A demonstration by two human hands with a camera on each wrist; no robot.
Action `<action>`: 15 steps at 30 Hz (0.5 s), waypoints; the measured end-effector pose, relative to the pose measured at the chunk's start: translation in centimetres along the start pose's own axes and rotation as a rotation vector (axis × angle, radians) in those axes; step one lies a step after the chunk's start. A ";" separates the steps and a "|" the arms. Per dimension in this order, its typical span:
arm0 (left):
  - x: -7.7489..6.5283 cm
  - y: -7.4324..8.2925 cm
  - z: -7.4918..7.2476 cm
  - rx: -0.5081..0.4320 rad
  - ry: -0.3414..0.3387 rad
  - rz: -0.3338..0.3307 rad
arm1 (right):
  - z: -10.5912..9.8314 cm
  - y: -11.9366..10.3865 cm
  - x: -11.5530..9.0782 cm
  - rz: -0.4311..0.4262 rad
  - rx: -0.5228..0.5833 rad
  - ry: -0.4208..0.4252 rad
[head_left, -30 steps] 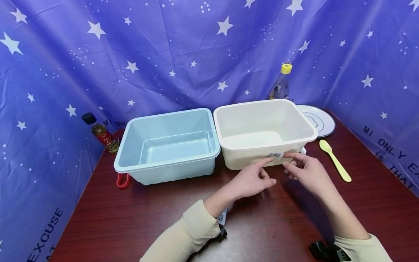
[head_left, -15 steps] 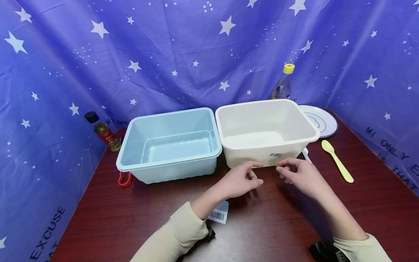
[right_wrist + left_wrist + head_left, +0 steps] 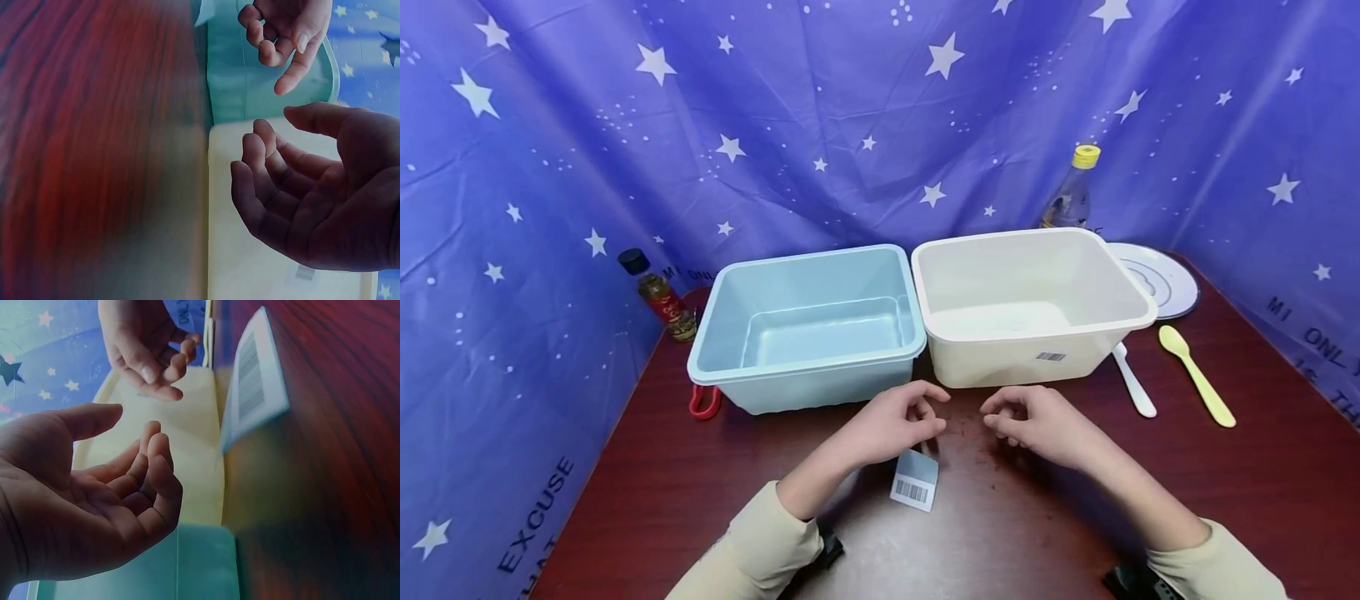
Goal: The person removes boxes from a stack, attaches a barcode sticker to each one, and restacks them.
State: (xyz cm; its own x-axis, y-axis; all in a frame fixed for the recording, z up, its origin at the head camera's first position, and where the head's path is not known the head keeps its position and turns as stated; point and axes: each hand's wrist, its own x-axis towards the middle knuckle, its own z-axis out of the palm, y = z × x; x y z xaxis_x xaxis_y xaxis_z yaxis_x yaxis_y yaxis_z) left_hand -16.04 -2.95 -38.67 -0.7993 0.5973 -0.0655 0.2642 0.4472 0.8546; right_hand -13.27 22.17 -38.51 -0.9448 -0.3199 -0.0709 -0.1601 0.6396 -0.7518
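Note:
My left hand hovers in front of the blue bin, its fingers loosely bent around nothing. Just behind the small barcode tag, it seems not to touch it. To its right, in front of the cream bin, my right hand also holds nothing; the left wrist view shows a gap between the two hands. Both bins stand side by side with their insides bare. A barcode sticker is on the cream bin's front wall. In the right wrist view the right hand's fingers curl loosely, apart from the thumb.
A white spoon-like utensil and a yellow spoon lie to the right. A plate and a yellow-capped bottle sit behind the cream bin. At left are a dark-capped bottle and a red loop.
Both hands have drawn back from the cream bin's front and its sticker, moving left and toward me. The barcode tag and the white utensil have come into fuller view.

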 end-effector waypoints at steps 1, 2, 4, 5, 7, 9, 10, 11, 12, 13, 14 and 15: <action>-0.3 -0.3 -0.2 0.005 0.002 0.001 | 0.2 -0.2 0.2 -0.008 -0.001 -0.012; -0.6 -0.5 -0.4 0.012 0.005 0.000 | 0.4 -0.3 0.3 -0.016 -0.003 -0.020; -1.1 -1.0 -0.8 0.030 0.011 -0.005 | 0.7 -0.7 0.6 -0.025 0.000 -0.034; -1.4 -1.2 -1.0 0.040 0.014 -0.010 | 0.8 -0.8 0.8 -0.030 0.002 -0.040; -1.9 -1.7 -1.3 0.047 0.014 -0.018 | 1.0 -1.2 1.0 -0.038 0.005 -0.050; -2.3 -2.1 -1.6 0.053 0.011 -0.026 | 1.2 -1.5 1.3 -0.045 0.010 -0.059; -2.6 -2.2 -1.7 0.054 0.009 -0.028 | 1.3 -1.6 1.5 -0.047 0.015 -0.062; -2.7 -2.3 -1.8 0.055 0.006 -0.031 | 1.5 -1.8 1.6 -0.050 0.020 -0.066; -2.9 -2.4 -1.9 0.055 0.000 -0.037 | 1.6 -1.9 1.8 -0.056 0.026 -0.071; -3.1 -2.5 -2.0 0.060 -0.005 -0.040 | 1.7 -2.1 1.9 -0.065 0.029 -0.077; -3.2 -2.6 -2.0 0.062 -0.013 -0.045 | 1.9 -2.3 2.1 -0.071 0.030 -0.081; -3.2 -2.7 -2.1 0.068 -0.022 -0.049 | 2.0 -2.5 2.2 -0.078 0.033 -0.086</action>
State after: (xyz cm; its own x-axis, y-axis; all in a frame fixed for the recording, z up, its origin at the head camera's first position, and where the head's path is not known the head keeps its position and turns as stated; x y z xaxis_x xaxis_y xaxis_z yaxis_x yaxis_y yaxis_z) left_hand -15.30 -7.48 -39.68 -0.8004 0.5876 -0.1188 0.2613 0.5202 0.8131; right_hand -14.42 18.46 -38.16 -0.9014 -0.4279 -0.0662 -0.2218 0.5876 -0.7781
